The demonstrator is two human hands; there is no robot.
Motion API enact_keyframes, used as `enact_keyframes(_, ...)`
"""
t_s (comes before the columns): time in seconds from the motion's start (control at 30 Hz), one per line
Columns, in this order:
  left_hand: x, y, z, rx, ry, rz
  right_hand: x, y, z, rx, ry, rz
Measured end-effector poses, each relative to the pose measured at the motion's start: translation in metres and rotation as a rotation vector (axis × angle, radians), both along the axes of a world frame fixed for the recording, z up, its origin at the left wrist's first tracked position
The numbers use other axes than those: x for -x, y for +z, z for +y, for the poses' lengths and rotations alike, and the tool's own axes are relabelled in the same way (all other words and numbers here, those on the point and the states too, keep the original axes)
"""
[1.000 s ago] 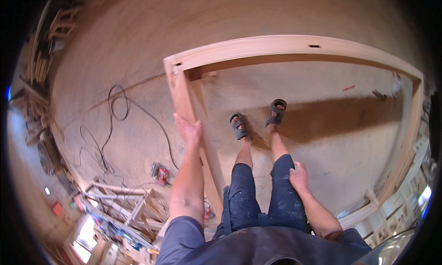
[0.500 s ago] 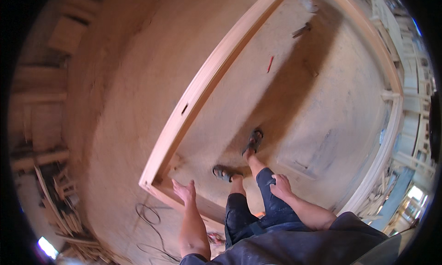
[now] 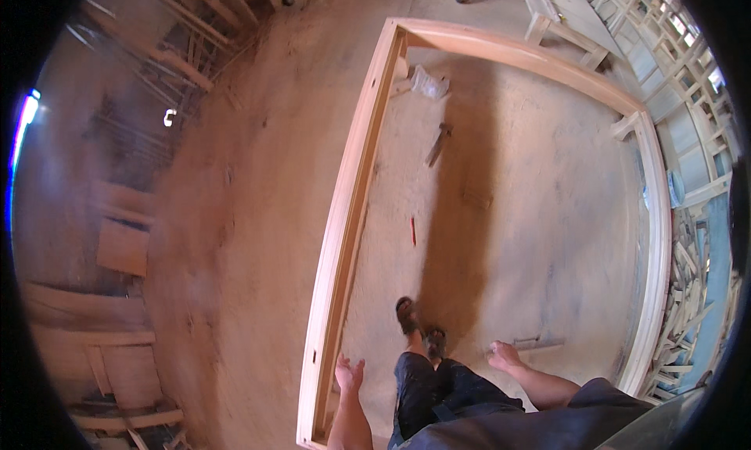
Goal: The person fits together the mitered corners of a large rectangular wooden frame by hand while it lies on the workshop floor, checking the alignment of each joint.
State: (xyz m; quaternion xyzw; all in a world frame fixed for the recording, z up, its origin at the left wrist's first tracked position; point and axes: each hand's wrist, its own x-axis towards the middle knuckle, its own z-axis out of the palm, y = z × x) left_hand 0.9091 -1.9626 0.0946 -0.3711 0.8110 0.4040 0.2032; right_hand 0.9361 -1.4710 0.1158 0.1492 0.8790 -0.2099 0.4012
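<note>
A large pale wooden frame (image 3: 344,239) lies on the floor, and I stand within it. My left hand (image 3: 350,372) hangs beside its left rail, fingers apart and holding nothing; whether it touches the wood is hard to tell. On the other side, my right hand (image 3: 504,355) is held over the floor with its fingers curled in, and nothing shows in it. Ahead of my feet, inside the frame, a thin red pencil-like stick (image 3: 413,231) lies on the floor. Farther off are a hammer (image 3: 438,145) and a crumpled clear plastic bag (image 3: 429,82).
Wood offcuts (image 3: 688,309) are heaped beyond the frame's right rail. At the far right stands a low wooden bench (image 3: 575,20). Stacked boards and timber (image 3: 125,348) line the left side. A bluish bucket (image 3: 674,188) sits by the right rail.
My view has swung and I have stepped forward inside the frame, so its far end now shows. My right hand has moved off my thigh and out to the side. The left stays open.
</note>
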Motion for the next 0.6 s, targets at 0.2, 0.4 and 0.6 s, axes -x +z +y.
enact_keyframes(0.2, 0.073, -0.012, 0.001, 0.164, -0.328, -0.266, 0.109, 0.018, 0.017, 0.056, -0.121, 0.117)
enact_keyframes(0.4, 0.230, 0.015, 0.052, 0.120, -0.372, -0.361, 0.236, 0.032, 0.078, -0.014, -0.289, 0.115)
enact_keyframes(0.6, 0.435, 0.017, 0.101, 0.131, -0.310, -0.221, 0.334, 0.033, 0.137, -0.009, -0.428, 0.095)
